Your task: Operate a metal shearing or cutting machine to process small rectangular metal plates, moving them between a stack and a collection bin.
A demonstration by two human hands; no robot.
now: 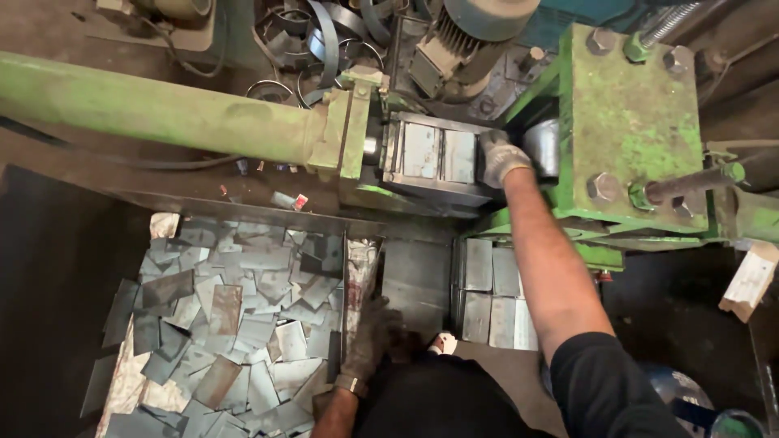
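Observation:
My right hand (503,160), in a light grey glove, reaches forward into the green press (625,122). Its fingers curl over the right edge of the flat grey metal plates (430,152) that sit in the machine's opening. My left hand (372,331), in a dark glove with a watch at the wrist, lies low against the right wall of a bin (354,268) full of loose cut metal plates (235,324). Whether that hand grips the wall is not clear.
A thick green bar (162,109) runs in from the left to the press. Stacked metal plates (491,296) stand below the machine, right of the bin. Curled metal strips (324,49) and a motor (462,40) lie behind. A wooden block (751,280) sits at the right.

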